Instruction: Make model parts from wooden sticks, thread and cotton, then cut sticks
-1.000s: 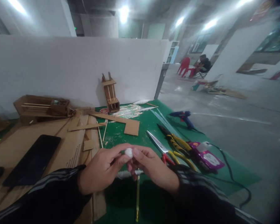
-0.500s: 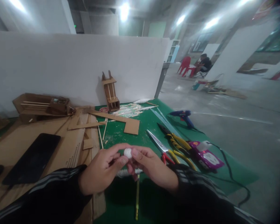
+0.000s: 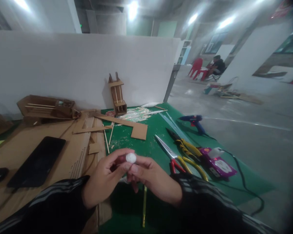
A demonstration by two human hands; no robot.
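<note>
A small round white piece (image 3: 131,158), of a kind I cannot make out, sits between the fingertips of both hands. My left hand (image 3: 109,174) is closed on its left side, with thumb and index finger around it. My right hand (image 3: 152,175) pinches it from the right, its thumb just below the white face. Beneath the hands, a thin yellow rod (image 3: 144,208) lies on the green tabletop (image 3: 127,208). Another white item (image 3: 123,179) shows partly under the left fingers, the rest hidden.
To the right lie scissors (image 3: 177,159), pliers (image 3: 185,146), a blue glue gun (image 3: 192,122) and a purple power strip (image 3: 217,164) with a cable. Cardboard sheets, a black phone (image 3: 37,162) and a cardboard model (image 3: 47,109) are at left. Another cardboard model (image 3: 118,97) leans on the white panel.
Both hands have shifted slightly left, and the white piece has turned its round face more toward me. My right thumb has moved from its side to below it. The view has shifted slightly.
</note>
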